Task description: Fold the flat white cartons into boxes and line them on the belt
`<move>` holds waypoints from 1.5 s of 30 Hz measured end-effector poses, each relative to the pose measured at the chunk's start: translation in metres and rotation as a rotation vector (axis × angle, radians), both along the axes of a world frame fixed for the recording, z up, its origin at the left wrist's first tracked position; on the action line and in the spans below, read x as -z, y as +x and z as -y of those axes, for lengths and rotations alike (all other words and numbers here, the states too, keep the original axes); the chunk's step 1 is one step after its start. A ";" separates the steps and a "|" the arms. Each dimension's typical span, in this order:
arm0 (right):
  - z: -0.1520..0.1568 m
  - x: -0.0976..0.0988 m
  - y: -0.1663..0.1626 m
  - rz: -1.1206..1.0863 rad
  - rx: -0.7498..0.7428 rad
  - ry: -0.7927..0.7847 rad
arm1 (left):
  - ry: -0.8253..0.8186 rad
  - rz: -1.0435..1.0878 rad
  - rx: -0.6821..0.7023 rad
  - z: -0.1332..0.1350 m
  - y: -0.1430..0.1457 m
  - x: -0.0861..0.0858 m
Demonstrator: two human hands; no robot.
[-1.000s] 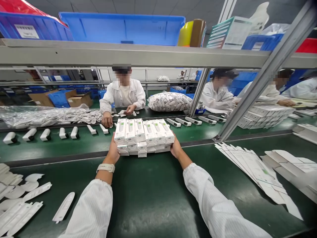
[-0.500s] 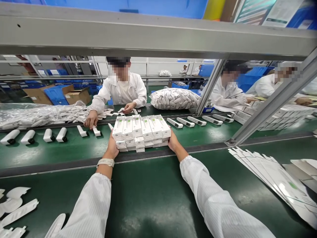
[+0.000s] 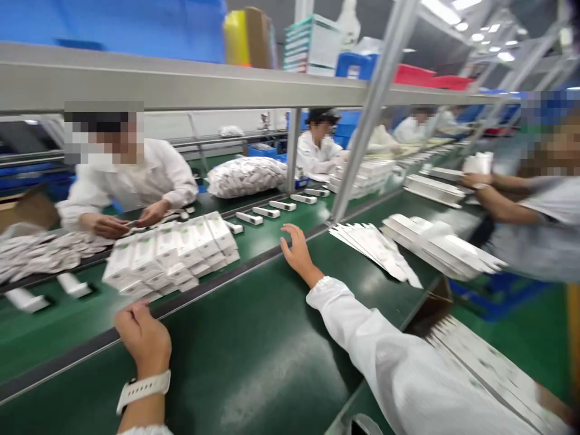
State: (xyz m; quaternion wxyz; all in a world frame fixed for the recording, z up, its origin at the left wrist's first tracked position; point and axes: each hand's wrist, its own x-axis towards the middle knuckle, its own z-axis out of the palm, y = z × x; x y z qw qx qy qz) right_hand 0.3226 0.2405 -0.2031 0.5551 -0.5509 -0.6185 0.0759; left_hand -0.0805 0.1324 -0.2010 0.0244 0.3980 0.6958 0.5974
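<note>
Your left hand is empty, fingers loosely curled, just short of the white boxes. Your right hand is open and empty, fingers spread, at the far edge of the green conveyor belt.

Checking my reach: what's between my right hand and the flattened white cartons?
Only bare green conveyor belt lies between the right hand and the flattened white cartons, as the head view shows.
</note>
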 end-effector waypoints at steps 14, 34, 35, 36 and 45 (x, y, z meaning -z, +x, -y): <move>0.150 -0.033 0.178 0.539 0.405 -0.573 | -0.298 -0.298 0.856 0.050 0.091 0.001; 0.262 -0.082 -0.073 -0.545 -0.816 -0.342 | -0.525 0.868 0.861 0.176 0.131 -0.040; 0.259 -0.085 -0.076 -0.695 -0.910 -0.449 | -0.578 0.816 0.935 0.184 0.128 -0.042; 0.258 -0.086 -0.080 -0.820 -1.010 -0.548 | -0.588 0.742 0.995 0.191 0.129 -0.043; 0.274 -0.076 -0.100 -1.024 -1.045 -0.476 | -0.424 0.333 0.974 0.224 0.152 -0.057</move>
